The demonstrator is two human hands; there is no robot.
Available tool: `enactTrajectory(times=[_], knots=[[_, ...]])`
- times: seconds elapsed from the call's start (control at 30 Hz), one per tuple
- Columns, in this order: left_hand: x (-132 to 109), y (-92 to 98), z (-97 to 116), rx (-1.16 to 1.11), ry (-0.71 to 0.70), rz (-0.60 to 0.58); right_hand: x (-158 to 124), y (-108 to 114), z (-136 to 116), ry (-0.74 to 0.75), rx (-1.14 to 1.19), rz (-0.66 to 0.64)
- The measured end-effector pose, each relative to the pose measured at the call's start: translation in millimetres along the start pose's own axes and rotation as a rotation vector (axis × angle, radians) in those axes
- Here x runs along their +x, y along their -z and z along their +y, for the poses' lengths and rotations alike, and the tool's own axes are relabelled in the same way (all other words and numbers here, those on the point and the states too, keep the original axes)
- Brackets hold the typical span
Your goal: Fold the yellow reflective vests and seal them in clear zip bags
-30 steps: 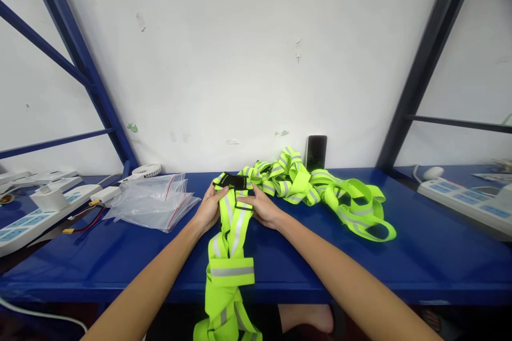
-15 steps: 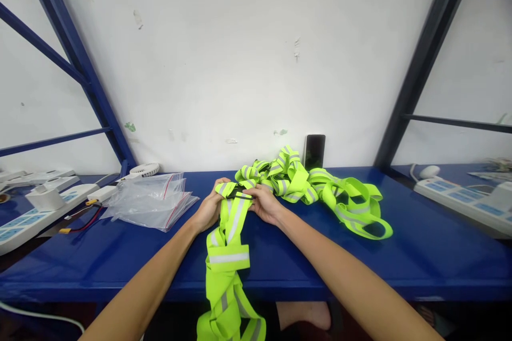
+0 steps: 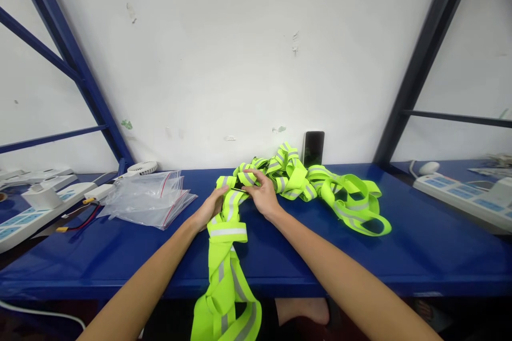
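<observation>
Phone (image 3: 314,148) btwn straps (image 3: 296,177) & wall (image 3: 240,64)

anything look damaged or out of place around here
The white wall looks blemished, with scraped and greenish patches. The fluorescent strap between the left hand and right hand extends past the front edge of the table, and more straps lie in a jumbled heap. No spill shows.

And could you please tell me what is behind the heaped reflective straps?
Behind the heaped reflective straps, a smartphone stands at the white wall. Anything lower down there is covered by them.
</observation>
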State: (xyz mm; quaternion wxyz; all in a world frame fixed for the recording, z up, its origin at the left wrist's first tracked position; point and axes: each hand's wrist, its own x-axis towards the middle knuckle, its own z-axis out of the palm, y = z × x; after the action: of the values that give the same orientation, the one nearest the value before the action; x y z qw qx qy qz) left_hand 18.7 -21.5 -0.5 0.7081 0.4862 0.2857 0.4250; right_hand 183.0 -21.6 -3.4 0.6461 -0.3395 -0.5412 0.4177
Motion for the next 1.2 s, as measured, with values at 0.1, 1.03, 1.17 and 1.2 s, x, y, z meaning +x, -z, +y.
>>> enactTrajectory(times=[0.1, 1.03, 1.17, 1.2], knots=[[0, 1.9, 1, -0.027, 0.029, 0.000, -2, -1, -3, 0.050, -0.031, -0.039], [-1, 14.6, 5, 0.088, -0.202, 0.094, -10, -1, 7, -0.343, 0.192, -0.331], [2, 7.7, 1, 0.033, -0.170, 0.186, -7, -6, 9, -0.174, 0.185, -0.165], [2, 6.3, -1, 0.016, -0.141, 0.158, -6, -6, 7, -0.123, 0.167, -0.126]])
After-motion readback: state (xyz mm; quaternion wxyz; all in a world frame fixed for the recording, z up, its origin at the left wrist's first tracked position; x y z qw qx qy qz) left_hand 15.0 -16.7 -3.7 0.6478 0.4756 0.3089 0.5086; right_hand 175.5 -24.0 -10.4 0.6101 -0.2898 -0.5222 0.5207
